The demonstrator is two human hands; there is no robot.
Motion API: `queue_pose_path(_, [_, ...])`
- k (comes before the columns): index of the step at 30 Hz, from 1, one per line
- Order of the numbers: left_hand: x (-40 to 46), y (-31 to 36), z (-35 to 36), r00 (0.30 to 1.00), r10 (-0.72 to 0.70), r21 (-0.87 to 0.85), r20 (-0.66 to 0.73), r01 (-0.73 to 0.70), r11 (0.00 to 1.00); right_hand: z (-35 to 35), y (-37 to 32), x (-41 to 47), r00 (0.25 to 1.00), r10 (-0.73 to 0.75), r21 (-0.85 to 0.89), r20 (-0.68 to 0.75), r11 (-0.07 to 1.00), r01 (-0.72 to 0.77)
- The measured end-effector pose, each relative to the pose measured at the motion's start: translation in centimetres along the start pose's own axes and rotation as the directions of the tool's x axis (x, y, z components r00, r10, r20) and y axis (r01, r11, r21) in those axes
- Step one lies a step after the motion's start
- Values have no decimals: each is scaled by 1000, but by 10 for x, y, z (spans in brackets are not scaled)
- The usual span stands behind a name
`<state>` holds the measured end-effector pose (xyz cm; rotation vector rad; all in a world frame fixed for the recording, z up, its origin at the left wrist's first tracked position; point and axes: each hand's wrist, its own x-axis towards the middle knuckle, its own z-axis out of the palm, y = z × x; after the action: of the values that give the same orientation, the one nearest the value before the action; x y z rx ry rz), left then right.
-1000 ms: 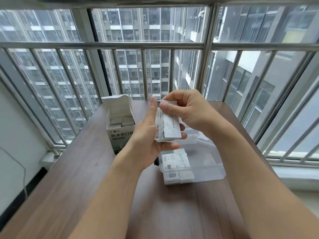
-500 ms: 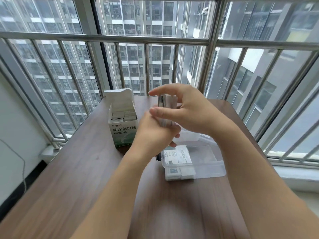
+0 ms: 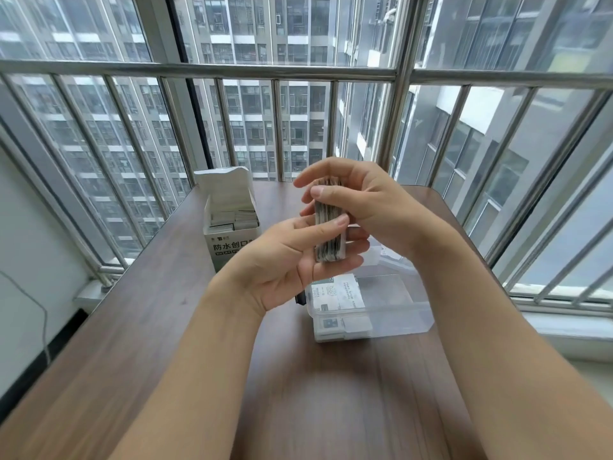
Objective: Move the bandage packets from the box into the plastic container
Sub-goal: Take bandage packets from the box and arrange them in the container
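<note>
— Near the middle of the frame, what were the hands doing?

— Both were clamped on a thick stack of white bandage packets (image 3: pixel 328 227), held on edge above the table. The left hand (image 3: pixel 292 260) cradled the stack from below, thumb pressed to its near side; the right hand (image 3: pixel 368 210) curled over it from the right, thumb on the upper edge.

— And the clear plastic container (image 3: pixel 398 313)?

— Just below the hands, lower right of centre, on the brown wooden table (image 3: pixel 149 327). A few flat white packets (image 3: pixel 338 297) already lay in its left end.

— The box?

— The white cardboard box (image 3: pixel 229 240) with its lid flap up stood left of the hands, more packets showing inside. A small dark object (image 3: pixel 300 299) lay beside the container's left wall; I could not tell what it was.

— Behind?

— Metal window bars (image 3: pixel 199 69), grey tower blocks beyond.
</note>
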<state>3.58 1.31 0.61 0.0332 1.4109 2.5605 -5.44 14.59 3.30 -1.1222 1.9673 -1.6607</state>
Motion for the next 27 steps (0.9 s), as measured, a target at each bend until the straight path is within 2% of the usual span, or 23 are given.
queue_pose_path(5, [2,-1,-1,999,-39,-19,-1,39,999,-2,1,-1,1000,22,-102,6,995,-22])
queue_pose_path(7, [1,-1,-3,998,-55,-61,29,56,997,-7,1,-2,998,58,-55,19,997,-57])
queue_pose_path(11, [-2,-1,-4,985,-96,-106,145,112,988,-24,9,-6,985,77,60,153,994,-87])
queue_pose_path(16, [2,-7,4,980,-125,91,157,112,990,-39,14,-15,966,40,165,256,983,-84])
queue_pose_path(23, [6,-12,18,993,-99,248,65,80,966,-44,2,-19,911,131,-55,390,991,-119])
queue_pose_path(27, [4,-12,21,998,-50,244,33,41,969,-38,3,-18,929,132,-30,345,991,-130])
